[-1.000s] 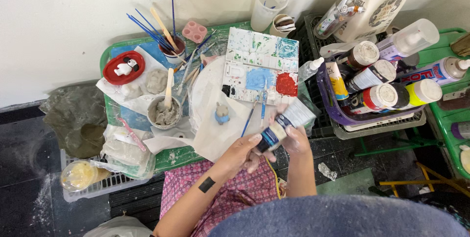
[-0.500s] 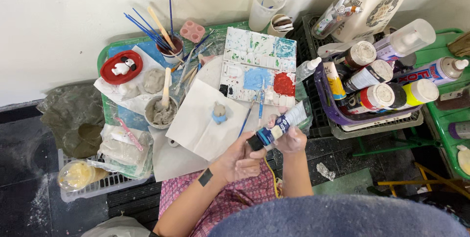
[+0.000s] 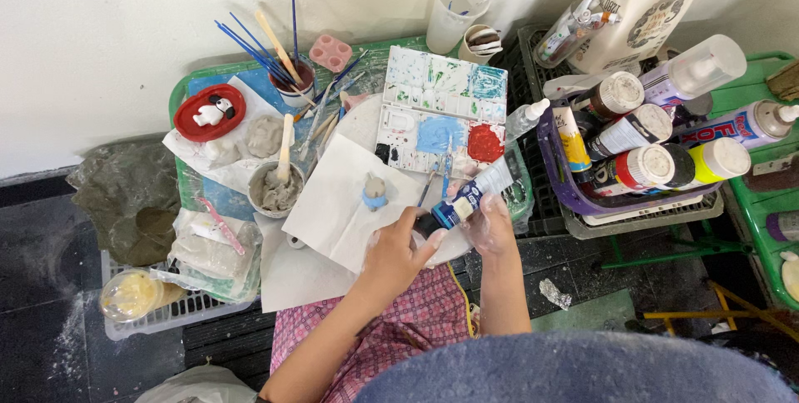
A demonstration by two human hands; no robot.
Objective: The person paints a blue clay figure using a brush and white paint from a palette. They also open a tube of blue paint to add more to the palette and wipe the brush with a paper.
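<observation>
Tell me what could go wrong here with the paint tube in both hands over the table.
Left hand grips the cap end of the blue paint tube while the right hand holds its body: a squeeze could squirt paint onto the white paper or the small clay figure. Brushes lying close by could get knocked.

The scene is lit brightly and evenly by soft, diffuse light; its source is not shown. Only faint, short shadows are cast beside the brushes (image 3: 266, 49) and under the hands. The white wall (image 3: 108, 29) is rendered pale and nearly washed out. Mild glare is seen on the plastic cup (image 3: 454, 4) and the bottle caps (image 3: 657, 166). Most of the view is held in sharp focus. The blue cloth (image 3: 583, 374) at the bottom edge is blurred, and slight bending of lines is noticed toward the corners.
</observation>
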